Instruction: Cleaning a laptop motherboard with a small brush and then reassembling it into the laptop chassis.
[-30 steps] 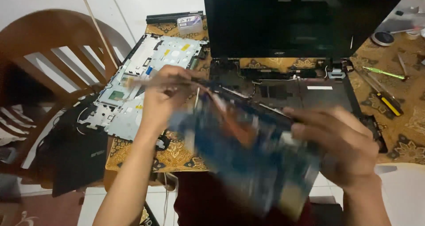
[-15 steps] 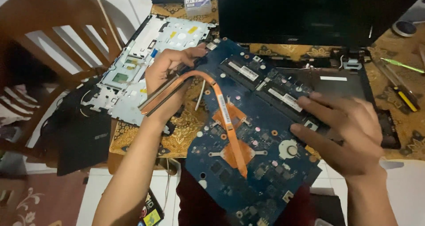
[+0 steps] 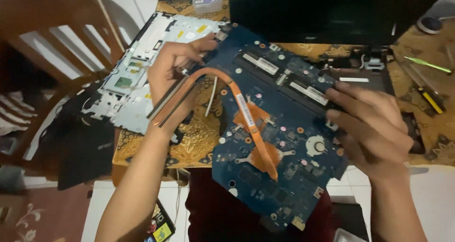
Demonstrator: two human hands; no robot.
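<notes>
A large blue laptop motherboard (image 3: pixel 284 142) with a copper heat pipe (image 3: pixel 246 114) across it is held up over the table's front edge. My left hand (image 3: pixel 173 78) grips its upper left corner, by the fin end of the heat pipe. My right hand (image 3: pixel 374 128) holds the board's right edge, fingers laid over the memory slots. Behind the board lies the opened black laptop base (image 3: pixel 369 76) with its dark screen (image 3: pixel 332 10) upright.
A silver-grey laptop palmrest cover (image 3: pixel 142 76) lies upside down at the left on the patterned gold tablecloth (image 3: pixel 194 138). Screwdrivers (image 3: pixel 429 64) lie at the right. A wooden chair (image 3: pixel 52 48) stands to the left, with a black panel (image 3: pixel 80 147) leaning below it.
The motherboard came up from a blurred tilt near my lap and now sits flatter and steadier between both hands. My right hand shifted onto its right edge.
</notes>
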